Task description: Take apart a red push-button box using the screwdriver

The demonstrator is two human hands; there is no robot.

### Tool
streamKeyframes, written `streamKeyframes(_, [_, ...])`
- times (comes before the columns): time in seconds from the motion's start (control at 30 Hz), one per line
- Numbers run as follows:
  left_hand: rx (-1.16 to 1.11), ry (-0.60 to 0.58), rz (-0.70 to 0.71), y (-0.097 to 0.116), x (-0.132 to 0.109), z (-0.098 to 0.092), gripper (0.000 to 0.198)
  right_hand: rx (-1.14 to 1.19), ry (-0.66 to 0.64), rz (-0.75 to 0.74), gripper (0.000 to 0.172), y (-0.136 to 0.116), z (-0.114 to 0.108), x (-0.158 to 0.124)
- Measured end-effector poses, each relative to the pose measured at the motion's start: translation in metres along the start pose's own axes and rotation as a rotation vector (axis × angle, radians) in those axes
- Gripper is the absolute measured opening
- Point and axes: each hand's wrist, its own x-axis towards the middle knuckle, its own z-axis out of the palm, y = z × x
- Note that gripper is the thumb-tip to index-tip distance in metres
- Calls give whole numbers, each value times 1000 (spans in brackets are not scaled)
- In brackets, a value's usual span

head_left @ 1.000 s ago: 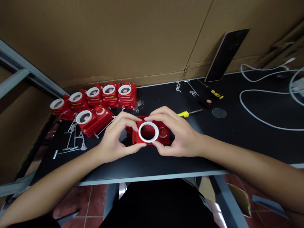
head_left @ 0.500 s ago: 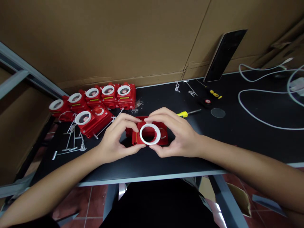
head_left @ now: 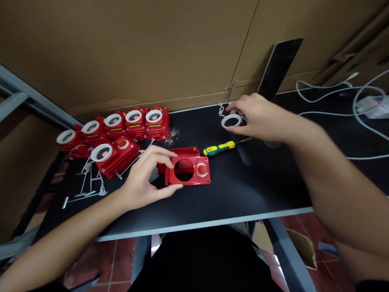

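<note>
My left hand (head_left: 152, 176) grips the left end of a red cover plate (head_left: 190, 181) between thumb and fingers. The plate has a large round hole and a smaller red knob with a pale ring at its right. Behind it, partly hidden, sits a red box body (head_left: 188, 151). At the back of the table my right hand (head_left: 252, 115) pinches a white ring (head_left: 223, 121) between thumb and fingers. A green and yellow screwdriver (head_left: 219, 148) lies between the hands, its shaft pointing right.
Several assembled red boxes with white rings (head_left: 157, 126) stand in a row at the back left, one more (head_left: 118, 156) in front. Metal T-shaped rods with white cord (head_left: 88, 182) lie left. A dark flat panel (head_left: 281, 67) leans on the cardboard wall (head_left: 152, 48). White cables (head_left: 328, 113) run at right.
My right hand has lifted the white ring off the cover plate and carried it to the back right. The plate's hole is now uncovered. My left hand stays on the plate.
</note>
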Motion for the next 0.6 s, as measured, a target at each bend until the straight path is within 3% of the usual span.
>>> streamKeyframes(0.07, [1,1,9,0,0,0,42,-7,-124,138,46,16,-21,-4])
streamKeyframes(0.17, [8,-8,18,0,0,0,42,27,-176,297,45,29,-39,-9])
streamKeyframes(0.27, [19,-10,25,0,1,-1,43,51,-191,268,50,32,-36,-10])
streamKeyframes(0.37, [24,-11,25,0,1,-1,43,43,-306,201,62,34,-23,-9])
streamKeyframes(0.5, [26,-11,28,0,1,-1,42,-6,-357,94,55,37,-14,-8])
streamKeyframes(0.6, [16,-6,21,-1,0,0,41,12,-351,113,56,37,-15,-7])
